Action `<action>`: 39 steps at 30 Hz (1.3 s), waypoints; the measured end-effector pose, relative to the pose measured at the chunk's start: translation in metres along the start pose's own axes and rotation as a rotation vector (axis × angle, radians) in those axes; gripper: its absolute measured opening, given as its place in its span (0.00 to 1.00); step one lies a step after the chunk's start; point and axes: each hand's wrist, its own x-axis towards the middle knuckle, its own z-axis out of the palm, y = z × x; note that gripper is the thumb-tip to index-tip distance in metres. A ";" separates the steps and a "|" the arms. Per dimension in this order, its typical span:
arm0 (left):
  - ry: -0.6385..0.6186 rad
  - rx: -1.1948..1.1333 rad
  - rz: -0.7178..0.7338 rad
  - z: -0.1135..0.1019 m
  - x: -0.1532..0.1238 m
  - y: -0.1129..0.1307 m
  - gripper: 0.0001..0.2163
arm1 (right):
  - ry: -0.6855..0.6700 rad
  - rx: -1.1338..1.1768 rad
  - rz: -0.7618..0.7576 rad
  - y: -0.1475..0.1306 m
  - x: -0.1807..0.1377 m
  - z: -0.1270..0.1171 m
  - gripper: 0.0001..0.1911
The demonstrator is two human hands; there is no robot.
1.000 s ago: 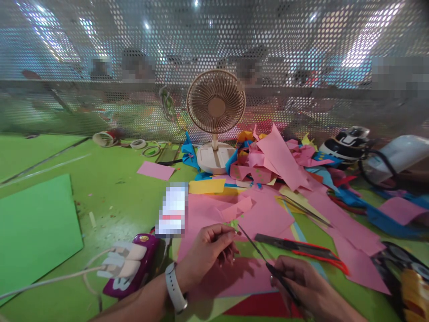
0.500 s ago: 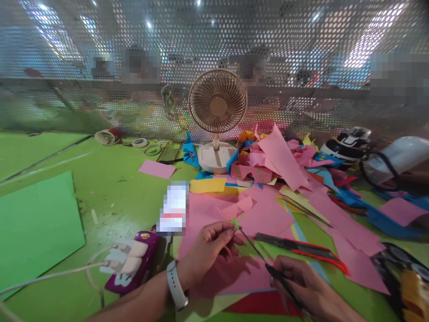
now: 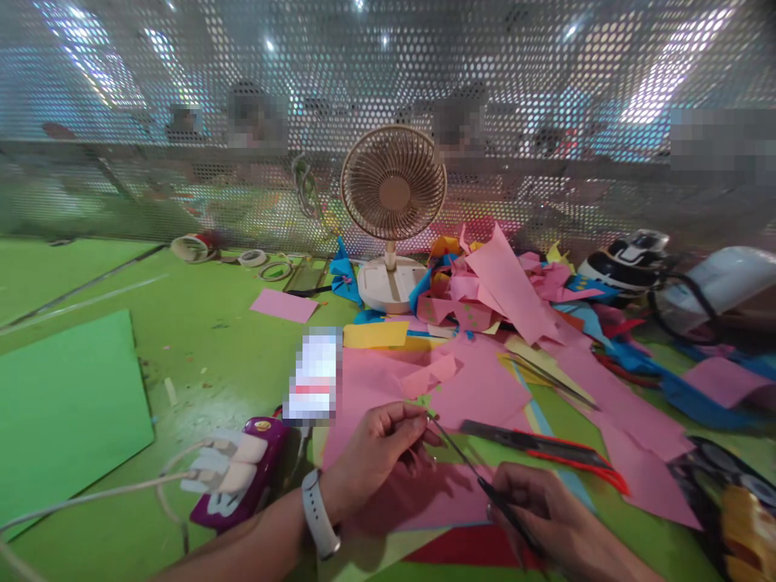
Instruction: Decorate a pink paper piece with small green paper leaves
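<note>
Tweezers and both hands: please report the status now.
Left hand pinches a tiny green paper scrap. Right hand grips the tweezers, tips at the scrap. Pink paper sheets underneath; nothing blocks the way.

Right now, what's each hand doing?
Left hand: fingers pinched on a small green paper scrap.
Right hand: closed on thin tweezers, tips at the scrap.

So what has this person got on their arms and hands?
Both forearms are bare, with no sleeves in view and no gloves. The left hand has a white smartwatch with a smooth white band on its wrist. The right hand shows no watch; rings are too blurred to tell.
</note>
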 end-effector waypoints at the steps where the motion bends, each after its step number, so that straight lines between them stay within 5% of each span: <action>1: 0.000 0.003 0.003 0.000 0.000 0.000 0.12 | -0.001 0.004 0.001 0.000 0.000 0.000 0.22; 18: 0.039 0.054 -0.040 -0.001 0.000 0.002 0.13 | 0.124 -0.029 0.014 -0.003 -0.001 0.000 0.25; 39: 0.007 -0.053 -0.083 0.001 -0.001 0.004 0.13 | 0.046 -0.007 -0.012 -0.009 -0.002 0.004 0.23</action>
